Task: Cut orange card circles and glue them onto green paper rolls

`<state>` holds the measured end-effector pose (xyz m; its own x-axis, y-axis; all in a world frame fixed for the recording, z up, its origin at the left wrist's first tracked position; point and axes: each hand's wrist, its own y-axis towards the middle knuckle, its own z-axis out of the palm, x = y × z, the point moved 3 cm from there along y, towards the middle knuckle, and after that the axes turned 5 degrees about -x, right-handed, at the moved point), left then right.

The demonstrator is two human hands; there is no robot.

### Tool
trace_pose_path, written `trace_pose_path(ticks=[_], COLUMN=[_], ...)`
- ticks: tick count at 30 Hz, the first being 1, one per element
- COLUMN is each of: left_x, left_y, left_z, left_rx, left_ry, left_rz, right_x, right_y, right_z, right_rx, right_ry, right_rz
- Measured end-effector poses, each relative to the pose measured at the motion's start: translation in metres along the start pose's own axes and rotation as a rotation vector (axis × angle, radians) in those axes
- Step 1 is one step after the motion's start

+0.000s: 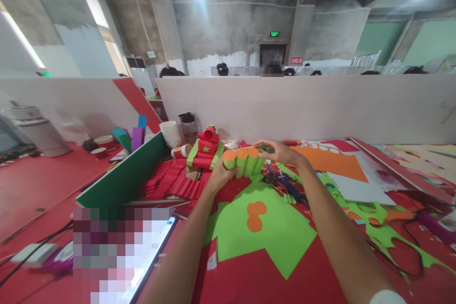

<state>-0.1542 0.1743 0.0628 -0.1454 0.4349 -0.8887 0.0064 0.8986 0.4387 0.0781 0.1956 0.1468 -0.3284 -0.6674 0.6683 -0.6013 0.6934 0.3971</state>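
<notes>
A row of green paper tubes (pixel 241 163) with orange round tops is held up over the table. My left hand (pixel 221 178) is closed round the left end of the row, thumb across the front. At the right end, my right hand (pixel 280 153) has thumb and fingers bent against the last tube; some fingertips are hidden behind it. Below lie bright green sheets (pixel 263 242) with a few loose orange discs (pixel 254 223) on them. Just behind the left hand stands a red and green paper model (pixel 207 148) with a star on its front.
Folded red paper strips (pixel 171 180) lie left, beside a green board (pixel 124 175). A lit phone (pixel 153 251) rests at front left. A blue-handled tool (pixel 290 187) lies right of the tubes, near green scraps (pixel 388 237) and an orange sheet (pixel 331 161). A white partition (pixel 302 104) stands behind.
</notes>
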Motion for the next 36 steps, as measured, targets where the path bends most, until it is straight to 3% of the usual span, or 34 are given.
trace_pose_path(ticks=[6,8,15,21,26,30,36], left_x=[0.002,0.003,0.004,0.002,0.005,0.008,0.002], left_y=[0.002,0.003,0.004,0.004,0.005,0.005,0.004], left_z=[-0.003,-0.003,-0.004,-0.003,-0.002,-0.002,-0.002], left_rx=[-0.112,-0.137,-0.188,-0.203,-0.174,-0.155,-0.170], left_ry=[-0.055,-0.050,-0.065,-0.063,-0.052,-0.071,-0.034], left_rz=[0.008,-0.005,-0.046,-0.021,0.024,0.016,0.032], right_x=[-0.009,-0.010,-0.011,-0.009,0.007,0.010,0.007], right_y=[-0.002,-0.005,-0.010,0.002,0.018,0.025,0.025], right_z=[-0.029,-0.036,-0.040,-0.019,0.015,0.038,0.044], right_rx=[-0.395,-0.459,-0.440,-0.327,-0.430,-0.477,-0.500], right_ry=[0.057,0.042,0.032,-0.154,-0.426,-0.541,-0.589], right_rz=[0.007,0.027,0.091,0.031,-0.174,-0.173,-0.158])
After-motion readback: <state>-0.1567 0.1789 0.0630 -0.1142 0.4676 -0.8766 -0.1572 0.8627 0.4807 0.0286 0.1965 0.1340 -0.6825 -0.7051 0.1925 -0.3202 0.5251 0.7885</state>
